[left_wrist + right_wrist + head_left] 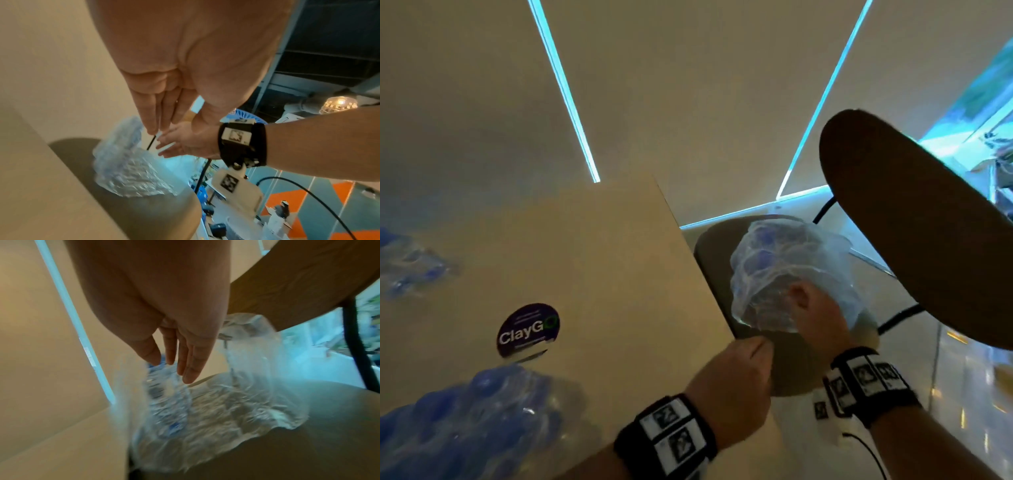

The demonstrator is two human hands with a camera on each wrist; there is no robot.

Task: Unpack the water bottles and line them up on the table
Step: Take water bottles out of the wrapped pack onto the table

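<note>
A torn clear plastic pack holding blue-capped water bottles sits on a dark chair seat to the right of the beige table. My right hand reaches into the pack's near side with straight fingers, just above a bottle inside the wrap; motion blur hides whether they touch. My left hand hovers by the table's corner over the seat, its fingers straight and holding nothing. More blue-capped bottles stand on the table at the lower left, and others at its left edge.
The chair's dark curved back rises to the right of the pack on black metal legs. A round ClayGo sticker lies on the table. Light walls stand behind, and a glossy floor lies at the lower right.
</note>
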